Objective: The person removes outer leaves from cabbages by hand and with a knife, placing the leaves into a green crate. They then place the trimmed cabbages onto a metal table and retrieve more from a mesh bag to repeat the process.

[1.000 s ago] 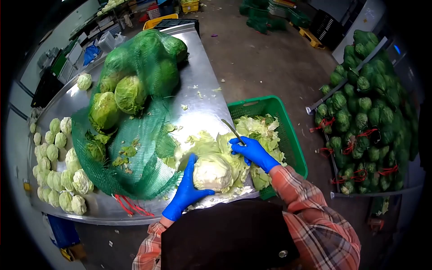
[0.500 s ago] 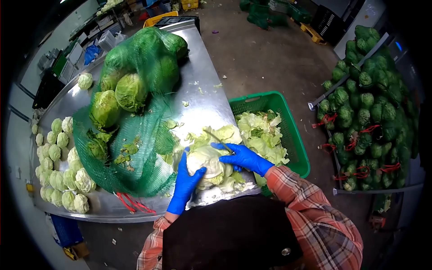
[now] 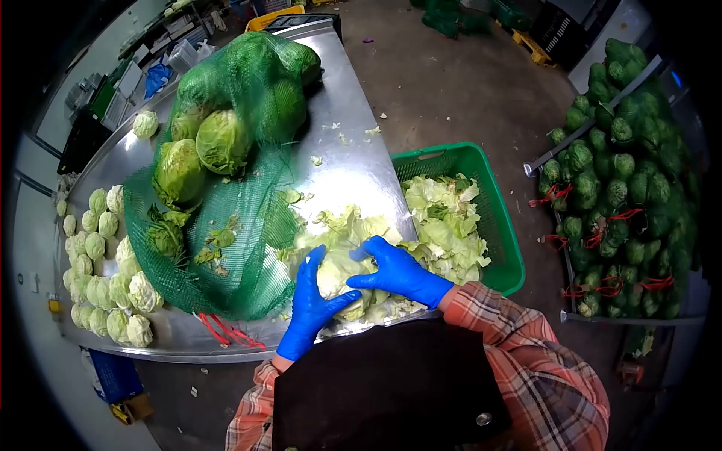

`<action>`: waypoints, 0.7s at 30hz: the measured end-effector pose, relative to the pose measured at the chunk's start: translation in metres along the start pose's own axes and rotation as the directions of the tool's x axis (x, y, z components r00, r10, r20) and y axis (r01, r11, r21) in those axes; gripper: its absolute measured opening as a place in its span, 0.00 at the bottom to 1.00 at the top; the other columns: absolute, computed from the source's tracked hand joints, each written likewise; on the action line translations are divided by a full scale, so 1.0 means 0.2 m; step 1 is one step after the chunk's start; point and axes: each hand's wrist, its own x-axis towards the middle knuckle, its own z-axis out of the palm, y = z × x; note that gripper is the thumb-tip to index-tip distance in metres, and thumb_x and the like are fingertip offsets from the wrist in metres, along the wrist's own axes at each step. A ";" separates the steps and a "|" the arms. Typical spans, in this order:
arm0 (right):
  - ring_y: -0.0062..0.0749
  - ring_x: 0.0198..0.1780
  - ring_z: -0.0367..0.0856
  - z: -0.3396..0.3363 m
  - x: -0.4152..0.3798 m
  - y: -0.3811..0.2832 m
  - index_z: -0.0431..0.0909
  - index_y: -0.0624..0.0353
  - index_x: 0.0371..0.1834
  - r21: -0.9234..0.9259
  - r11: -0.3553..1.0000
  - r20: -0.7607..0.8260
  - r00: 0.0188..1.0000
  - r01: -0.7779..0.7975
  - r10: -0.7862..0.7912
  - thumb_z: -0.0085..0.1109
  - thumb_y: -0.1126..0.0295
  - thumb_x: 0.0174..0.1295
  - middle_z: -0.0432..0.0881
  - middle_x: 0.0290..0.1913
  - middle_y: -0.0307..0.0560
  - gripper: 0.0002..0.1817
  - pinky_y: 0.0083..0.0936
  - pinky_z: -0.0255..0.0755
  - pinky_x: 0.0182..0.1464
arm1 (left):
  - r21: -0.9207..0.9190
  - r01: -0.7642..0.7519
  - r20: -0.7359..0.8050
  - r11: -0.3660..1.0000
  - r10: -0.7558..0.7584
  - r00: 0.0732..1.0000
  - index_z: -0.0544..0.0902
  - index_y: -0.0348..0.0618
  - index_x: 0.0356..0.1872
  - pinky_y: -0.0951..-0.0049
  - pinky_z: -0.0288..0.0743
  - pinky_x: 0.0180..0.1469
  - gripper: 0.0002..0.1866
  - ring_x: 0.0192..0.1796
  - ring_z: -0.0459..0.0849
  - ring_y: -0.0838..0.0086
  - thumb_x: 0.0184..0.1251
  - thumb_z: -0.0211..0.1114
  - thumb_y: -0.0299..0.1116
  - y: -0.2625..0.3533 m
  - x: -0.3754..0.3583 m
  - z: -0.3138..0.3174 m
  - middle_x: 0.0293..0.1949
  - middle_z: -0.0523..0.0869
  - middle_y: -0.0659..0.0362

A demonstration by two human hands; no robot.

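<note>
Cabbage (image 3: pixel 335 272) at the near right of your table (image 3: pixel 355 154), among leaves (image 3: pixel 352 222); rounded, partly covered, so its pointing and long axis cannot be told. Your left hand (image 3: pixel 310 307) clasps its left side between thumb and fingers; your right hand (image 3: pixel 404 275) arches over its right, grip unclear.

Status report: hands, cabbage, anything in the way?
Left hand cupping cabbage, right hand at its right side. Loose leaves crowded around it. Green mesh close on the left.

gloved hands (image 3: pixel 310 304) (image 3: pixel 404 275) curve around a pale cabbage (image 3: pixel 335 272).
</note>
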 end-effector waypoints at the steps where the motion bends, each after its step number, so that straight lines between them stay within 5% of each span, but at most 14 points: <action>1: 0.37 0.52 0.79 0.00 -0.01 0.00 0.77 0.56 0.54 0.015 1.000 -0.006 1.000 0.021 -0.021 0.75 0.55 0.50 0.78 0.50 0.47 0.30 0.30 0.72 0.55 | -0.021 0.022 -0.007 1.000 -0.022 1.000 0.62 0.36 0.69 0.59 0.62 0.69 0.53 0.67 0.69 0.57 0.42 0.82 0.45 0.01 -0.01 0.01 0.65 0.69 0.46; 6: 0.33 0.46 0.80 0.03 -0.02 0.10 0.79 0.59 0.52 -0.025 0.976 -0.125 0.968 0.217 -0.219 0.72 0.59 0.54 0.79 0.44 0.46 0.24 0.26 0.74 0.51 | -0.037 -0.003 -0.039 0.999 0.002 0.999 0.63 0.37 0.69 0.61 0.62 0.69 0.49 0.67 0.69 0.58 0.45 0.81 0.42 -0.02 -0.03 0.03 0.65 0.69 0.48; 9: 0.41 0.39 0.84 0.04 0.05 0.38 0.78 0.59 0.52 0.184 0.979 -0.303 0.953 0.093 -0.033 0.66 0.54 0.58 0.83 0.39 0.52 0.25 0.31 0.77 0.44 | 0.004 -0.056 -0.024 0.998 0.056 0.998 0.63 0.37 0.68 0.61 0.61 0.70 0.49 0.67 0.69 0.58 0.45 0.81 0.41 -0.01 -0.03 0.01 0.66 0.69 0.48; 11: 0.39 0.35 0.84 -0.06 0.04 0.44 0.78 0.58 0.55 -0.004 0.990 -0.251 0.959 -0.138 0.133 0.63 0.58 0.61 0.85 0.36 0.52 0.22 0.31 0.78 0.42 | -0.080 -0.004 -0.108 0.997 -0.004 0.994 0.65 0.36 0.66 0.62 0.64 0.68 0.46 0.64 0.71 0.61 0.47 0.81 0.39 -0.04 -0.06 0.00 0.62 0.72 0.49; 12: 0.37 0.43 0.84 -0.12 0.02 0.26 0.77 0.56 0.57 0.274 0.860 -0.151 0.864 -0.431 0.481 0.65 0.58 0.61 0.85 0.43 0.54 0.23 0.32 0.77 0.48 | -0.159 0.043 -0.171 0.986 -0.071 0.983 0.65 0.36 0.65 0.62 0.65 0.67 0.44 0.63 0.72 0.62 0.48 0.80 0.38 -0.09 -0.09 0.00 0.60 0.73 0.49; 15: 0.40 0.50 0.82 -0.09 0.00 0.21 0.72 0.53 0.65 0.200 0.980 -0.346 0.934 -0.022 0.091 0.69 0.53 0.58 0.80 0.55 0.58 0.33 0.34 0.75 0.54 | -0.576 0.224 -0.267 0.786 -0.440 0.857 0.65 0.35 0.62 0.70 0.72 0.60 0.35 0.55 0.77 0.68 0.58 0.74 0.32 -0.08 -0.13 0.04 0.53 0.76 0.50; 17: 0.41 0.63 0.74 -0.08 -0.08 -0.05 0.61 0.52 0.73 0.097 0.992 -0.275 0.960 0.085 -0.055 0.71 0.57 0.57 0.72 0.66 0.55 0.41 0.34 0.69 0.64 | -0.591 0.262 -0.333 0.763 -0.526 0.783 0.64 0.37 0.65 0.70 0.71 0.61 0.36 0.58 0.75 0.67 0.59 0.73 0.31 -0.10 -0.14 0.10 0.56 0.74 0.48; 18: 0.42 0.68 0.69 -0.03 -0.10 -0.08 0.55 0.50 0.76 0.129 0.985 -0.187 0.978 0.117 -0.092 0.72 0.57 0.55 0.67 0.70 0.54 0.47 0.35 0.65 0.67 | -0.623 0.197 -0.356 0.757 -0.499 0.790 0.62 0.38 0.67 0.69 0.70 0.62 0.37 0.59 0.74 0.67 0.60 0.73 0.30 -0.04 -0.13 0.13 0.58 0.73 0.48; 19: 0.41 0.68 0.69 -0.02 -0.12 -0.18 0.58 0.52 0.74 0.072 0.996 -0.037 0.998 -0.056 0.059 0.72 0.58 0.55 0.69 0.68 0.53 0.45 0.34 0.63 0.69 | -0.652 0.132 -0.379 0.746 -0.473 0.795 0.60 0.38 0.70 0.69 0.69 0.63 0.39 0.61 0.73 0.66 0.60 0.72 0.29 0.01 -0.12 0.15 0.60 0.71 0.48; 21: 0.39 0.68 0.69 0.07 -0.08 -0.05 0.61 0.54 0.72 0.031 0.999 0.036 0.998 0.040 -0.041 0.72 0.57 0.55 0.70 0.67 0.53 0.43 0.34 0.63 0.68 | -0.512 0.113 -0.350 0.852 -0.327 0.878 0.56 0.40 0.73 0.67 0.63 0.68 0.42 0.65 0.69 0.64 0.60 0.70 0.26 -0.04 -0.13 0.13 0.66 0.67 0.49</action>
